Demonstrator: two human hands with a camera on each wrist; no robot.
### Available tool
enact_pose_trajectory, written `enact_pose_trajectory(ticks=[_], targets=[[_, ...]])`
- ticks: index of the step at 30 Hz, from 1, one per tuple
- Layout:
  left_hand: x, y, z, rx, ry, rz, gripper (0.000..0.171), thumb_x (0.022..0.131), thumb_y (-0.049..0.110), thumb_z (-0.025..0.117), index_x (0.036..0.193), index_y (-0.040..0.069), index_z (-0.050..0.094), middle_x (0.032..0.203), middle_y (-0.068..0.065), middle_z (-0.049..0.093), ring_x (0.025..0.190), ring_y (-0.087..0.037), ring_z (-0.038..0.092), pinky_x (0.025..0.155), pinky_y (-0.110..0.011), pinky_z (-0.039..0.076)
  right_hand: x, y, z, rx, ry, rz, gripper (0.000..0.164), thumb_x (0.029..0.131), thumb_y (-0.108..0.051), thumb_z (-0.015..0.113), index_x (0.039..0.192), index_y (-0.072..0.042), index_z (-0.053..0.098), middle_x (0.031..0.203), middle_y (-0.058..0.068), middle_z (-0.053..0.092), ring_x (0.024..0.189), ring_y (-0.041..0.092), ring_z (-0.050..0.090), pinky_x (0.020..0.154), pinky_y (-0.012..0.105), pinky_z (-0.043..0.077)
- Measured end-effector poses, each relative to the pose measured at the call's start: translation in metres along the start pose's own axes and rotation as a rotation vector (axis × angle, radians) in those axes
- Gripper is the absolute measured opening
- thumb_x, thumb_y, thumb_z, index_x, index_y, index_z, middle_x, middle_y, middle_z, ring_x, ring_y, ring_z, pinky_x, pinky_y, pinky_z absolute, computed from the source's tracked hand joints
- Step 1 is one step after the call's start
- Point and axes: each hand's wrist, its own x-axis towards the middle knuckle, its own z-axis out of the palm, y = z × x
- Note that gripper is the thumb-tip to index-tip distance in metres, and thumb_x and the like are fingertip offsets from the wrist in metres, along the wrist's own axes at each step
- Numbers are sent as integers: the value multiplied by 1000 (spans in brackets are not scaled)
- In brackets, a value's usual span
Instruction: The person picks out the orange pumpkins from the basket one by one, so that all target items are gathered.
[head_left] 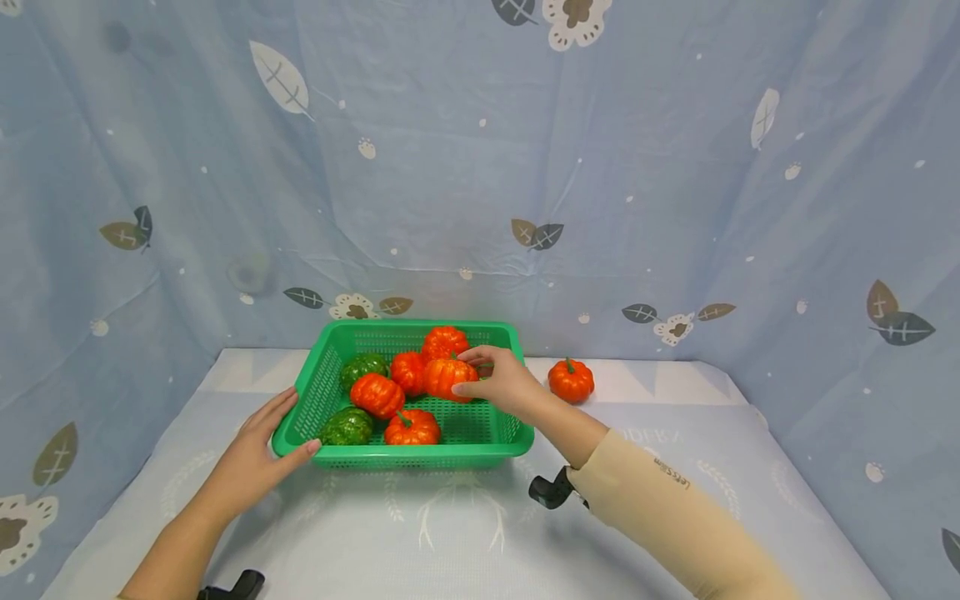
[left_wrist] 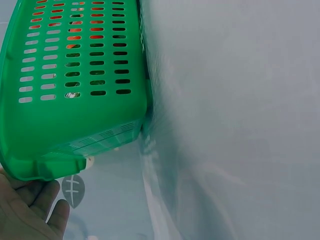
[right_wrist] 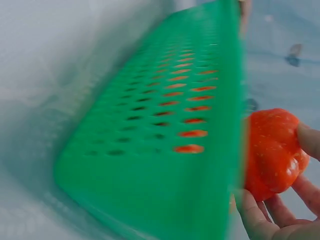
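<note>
A green plastic basket (head_left: 408, 454) with slotted walls stands on the table. Inside lie several small orange-red toy pumpkins (head_left: 377, 395) and two mottled dark-green, round, ribbed ones (head_left: 347, 427). My right hand (head_left: 504, 383) holds another orange pumpkin (head_left: 450, 379) between thumb and fingers, over the basket's right half; the right wrist view shows this glossy pumpkin (right_wrist: 275, 150) just beyond the rim. At the basket's near left corner rests my left hand (head_left: 258, 446), its thumb on the front rim and its extended fingers along the left rim. In the left wrist view, its fingertips (left_wrist: 47, 192) touch under the rim.
One more orange pumpkin (head_left: 571, 381) sits on the table to the right of the basket, near the back. A pale patterned cloth (head_left: 465, 533) covers the table. Blue printed curtains (head_left: 450, 167) hang behind and at both sides.
</note>
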Motion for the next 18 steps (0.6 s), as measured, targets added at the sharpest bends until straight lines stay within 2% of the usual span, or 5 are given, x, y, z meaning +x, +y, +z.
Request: enact_pose_trajectory(ticks=[9,14,18], targets=[[1,0,0,1,-3,-6,94,92,46,71,158,-1,23,163,-22,20,141,-54,23,99,-78,30,-40,-11,-43,-46,48,-78,48,84,-25,83,129,-21,66,127,0,63,123,26,55,90,41,54],[1,-1,0,7,0,0,94,92,46,71,158,0,24,163,-21,20,141,-54,23,98,-78,30,-62,-11,-66,-35,82,-117,50,84,-21,83,130,-18,65,123,6,65,110,27,63,79,40,57],[1,-2,0,7,-2,-1,94,92,46,71,158,0,24,163,-22,21,141,-54,23,98,-78,30,-75,-3,-83,17,102,-98,52,84,-20,83,132,-17,63,127,10,62,107,31,64,74,39,59]])
